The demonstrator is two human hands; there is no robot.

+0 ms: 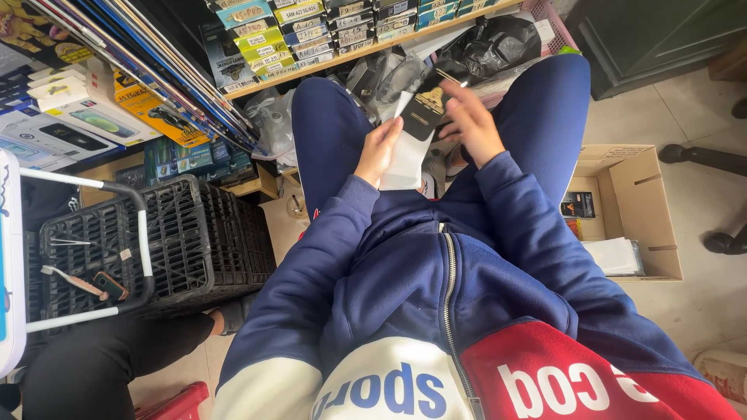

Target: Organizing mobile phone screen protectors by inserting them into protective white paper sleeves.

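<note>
My left hand point(379, 148) holds a long white sleeve or envelope point(406, 159) upright over my lap, between my knees. My right hand point(471, 124) grips a flat black package with a gold emblem point(426, 109), whose lower end meets the top of the white sleeve. Both arms wear blue sleeves of a zipped blue, white and red jacket. I sit with blue trousers on, knees apart.
A black plastic crate point(198, 241) stands at my left beside a white metal frame point(140, 233). An open cardboard box point(630, 210) with packages and white sheets lies at my right. Shelves of boxed goods point(296, 31) and black bags point(486, 47) face me. Another person's dark-clad leg point(101, 365) is at lower left.
</note>
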